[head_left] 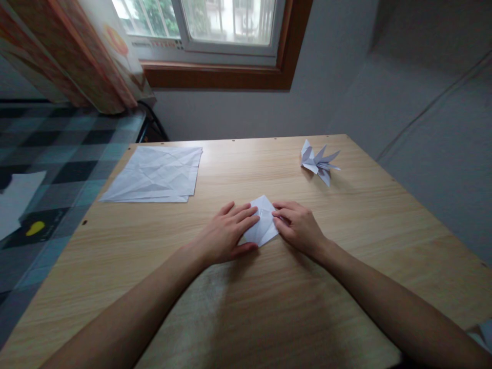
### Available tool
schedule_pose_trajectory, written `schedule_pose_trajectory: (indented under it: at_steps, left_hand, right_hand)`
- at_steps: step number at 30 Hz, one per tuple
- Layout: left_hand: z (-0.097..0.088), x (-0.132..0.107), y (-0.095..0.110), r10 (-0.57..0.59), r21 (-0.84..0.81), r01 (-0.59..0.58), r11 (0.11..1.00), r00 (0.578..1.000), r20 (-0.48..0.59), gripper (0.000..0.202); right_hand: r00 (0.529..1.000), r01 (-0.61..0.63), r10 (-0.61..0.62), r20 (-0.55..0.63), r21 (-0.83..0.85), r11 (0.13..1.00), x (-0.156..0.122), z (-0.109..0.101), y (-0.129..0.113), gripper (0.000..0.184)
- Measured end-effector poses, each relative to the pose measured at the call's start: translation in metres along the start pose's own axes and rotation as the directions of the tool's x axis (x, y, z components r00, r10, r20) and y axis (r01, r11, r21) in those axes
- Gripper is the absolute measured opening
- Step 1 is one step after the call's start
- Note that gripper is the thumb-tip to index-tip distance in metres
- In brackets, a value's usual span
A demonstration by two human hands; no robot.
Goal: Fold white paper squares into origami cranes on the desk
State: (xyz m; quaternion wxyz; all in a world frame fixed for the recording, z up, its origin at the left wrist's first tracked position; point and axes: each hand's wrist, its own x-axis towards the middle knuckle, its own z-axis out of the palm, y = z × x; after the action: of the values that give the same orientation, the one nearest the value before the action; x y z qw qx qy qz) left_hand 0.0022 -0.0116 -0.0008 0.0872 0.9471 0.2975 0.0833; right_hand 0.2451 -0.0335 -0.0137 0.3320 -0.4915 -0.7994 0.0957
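A small white folded paper (263, 225) lies on the wooden table between my hands, one corner pointing toward the window. My left hand (232, 233) rests flat on its left part with the fingers spread and the thumb along its near edge. At the right corner my right hand (298, 224) has its fingers curled together, pinching the paper's edge. Crease lines show on the paper's upper face. What is under the fingers is hidden.
Creased white sheets (157, 174) lie stacked at the table's far left. A folded white paper figure (317, 161) with pointed flaps stands far right. Left of the wooden table (192, 318) is a checkered cloth (96, 164) with a white paper on it. A window and curtain are behind.
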Motion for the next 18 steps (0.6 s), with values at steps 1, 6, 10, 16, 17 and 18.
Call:
schedule_pose_trajectory:
  at_steps: [1,6,10,16,17,18]
  left_hand:
    - [0.000,0.000,0.000,0.001,0.002,-0.001,1.000,1.000,0.000,0.059]
    - [0.000,-0.001,0.000,0.018,0.013,-0.018,1.000,1.000,-0.024,0.060]
    - [0.001,-0.001,-0.001,0.032,0.021,-0.031,0.999,0.999,-0.040,0.061]
    - [0.001,0.000,-0.001,0.069,-0.007,-0.070,0.998,0.995,-0.071,0.061]
    - [0.001,0.000,-0.001,0.074,-0.021,-0.076,0.997,0.994,-0.080,0.063]
    - [0.001,0.000,-0.001,0.076,-0.038,-0.079,0.996,0.993,-0.089,0.066]
  right_hand:
    - [0.998,-0.061,0.063,-0.022,0.078,0.995,0.000,0.002,-0.002,0.016]
    - [0.899,-0.345,0.436,-0.035,0.557,0.755,0.002,0.011,-0.009,0.029]
    - [0.766,-0.511,0.634,0.106,0.699,0.501,0.006,0.010,-0.011,0.052]
    - [0.722,-0.574,0.639,0.266,0.746,0.338,0.010,0.009,-0.014,0.066]
    - [0.723,-0.571,0.635,0.272,0.753,0.328,0.011,0.011,-0.013,0.068]
    - [0.728,-0.565,0.631,0.270,0.758,0.327,0.011,0.013,-0.013,0.069]
